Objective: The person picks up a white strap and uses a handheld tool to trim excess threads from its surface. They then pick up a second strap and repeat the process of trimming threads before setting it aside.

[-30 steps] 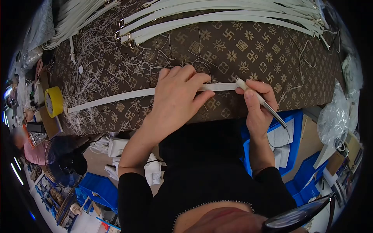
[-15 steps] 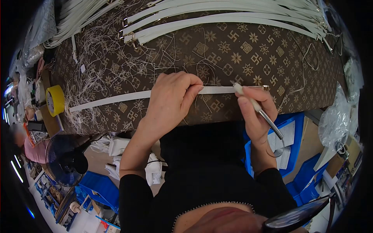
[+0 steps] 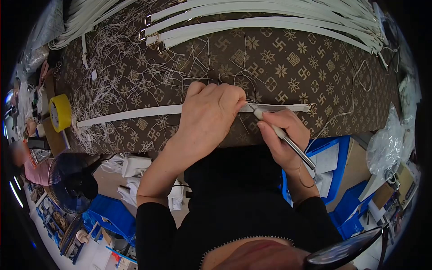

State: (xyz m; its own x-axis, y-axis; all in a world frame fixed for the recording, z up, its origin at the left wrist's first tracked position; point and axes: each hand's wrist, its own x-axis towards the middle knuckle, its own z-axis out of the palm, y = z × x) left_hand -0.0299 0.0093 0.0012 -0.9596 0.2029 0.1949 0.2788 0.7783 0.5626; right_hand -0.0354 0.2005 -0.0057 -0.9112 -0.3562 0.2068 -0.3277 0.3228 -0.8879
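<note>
A narrow white strap (image 3: 135,114) lies lengthwise across the brown patterned cloth, with a metal buckle (image 3: 311,107) at its right end. My left hand (image 3: 209,117) is closed over the strap's middle, thumb and forefinger pinched on it. In my right hand (image 3: 285,135) is a pen-like tool (image 3: 293,146) with a pale grip and a metal shaft. Its thin tip meets the strap just right of my left fingertips. A thin cord hangs near my right wrist. Whether my left fingers also hold thread is too small to tell.
Several white straps with buckles (image 3: 261,27) lie at the back, more at the back left (image 3: 90,20). Loose thread (image 3: 121,76) covers the cloth's left part, near a yellow tape roll (image 3: 60,113). Below are a fan (image 3: 74,183) and blue bins (image 3: 112,216). A person is partly visible at far left.
My right hand has moved left with the tool, bringing its tip from above the strap to beside my left fingers. My left hand has shifted slightly right in view.
</note>
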